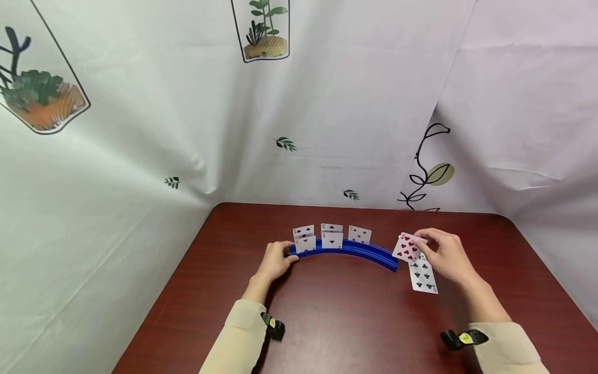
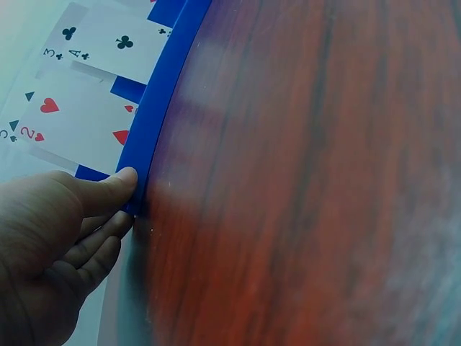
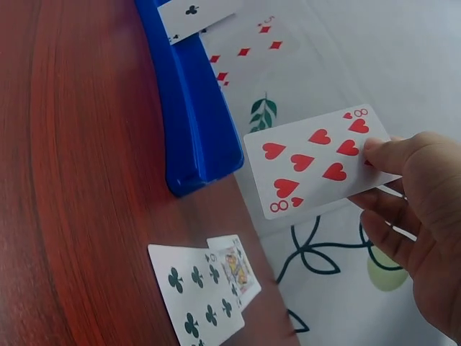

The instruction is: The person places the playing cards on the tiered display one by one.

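Observation:
A curved blue card holder (image 1: pixel 369 253) stands on the table, and my left hand (image 1: pixel 274 259) grips its left end between thumb and fingers. In its slots stand the two of hearts (image 2: pixel 79 130) before a spade card, the ace of clubs (image 2: pixel 119 47) before the three of clubs, and the five of diamonds (image 1: pixel 359 234) farther right. Beyond the holder's right end, my right hand (image 1: pixel 446 254) pinches the eight of hearts (image 3: pixel 317 164) at one edge, above the table. Below it lie a clubs card (image 3: pixel 194 292) and a partly covered face card (image 3: pixel 243 268).
The dark red-brown wooden table (image 1: pixel 336 317) ends at a rounded back edge. White cloth (image 1: pixel 350 104) printed with plants hangs behind it and along the left. Each wrist wears a black strap with a small device, such as the left device (image 1: pixel 276 330).

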### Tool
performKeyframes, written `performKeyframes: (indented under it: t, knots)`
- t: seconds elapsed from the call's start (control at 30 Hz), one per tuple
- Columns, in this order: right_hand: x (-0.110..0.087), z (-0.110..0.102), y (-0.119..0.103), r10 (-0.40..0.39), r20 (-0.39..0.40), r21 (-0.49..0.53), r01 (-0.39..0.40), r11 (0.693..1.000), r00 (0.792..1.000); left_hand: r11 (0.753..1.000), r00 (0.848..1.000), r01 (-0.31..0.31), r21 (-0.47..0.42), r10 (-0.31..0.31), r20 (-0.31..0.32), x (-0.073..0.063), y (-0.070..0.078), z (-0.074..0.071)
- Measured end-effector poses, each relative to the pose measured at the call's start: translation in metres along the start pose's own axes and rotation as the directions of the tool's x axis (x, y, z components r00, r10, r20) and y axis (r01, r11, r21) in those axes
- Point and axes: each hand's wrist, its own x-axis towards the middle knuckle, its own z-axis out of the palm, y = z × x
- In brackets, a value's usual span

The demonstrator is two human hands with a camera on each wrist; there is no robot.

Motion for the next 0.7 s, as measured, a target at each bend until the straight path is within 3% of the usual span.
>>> performKeyframes:
  t: [0.7]
  knots:
    - [0.0096,0.0093,-0.0048,-0.009,0.053,0.022,0.008,1.0,0.999,1.0,1.0,0.007,-0.001,-0.007,-0.006,0.0046,-0.0014,0.0011]
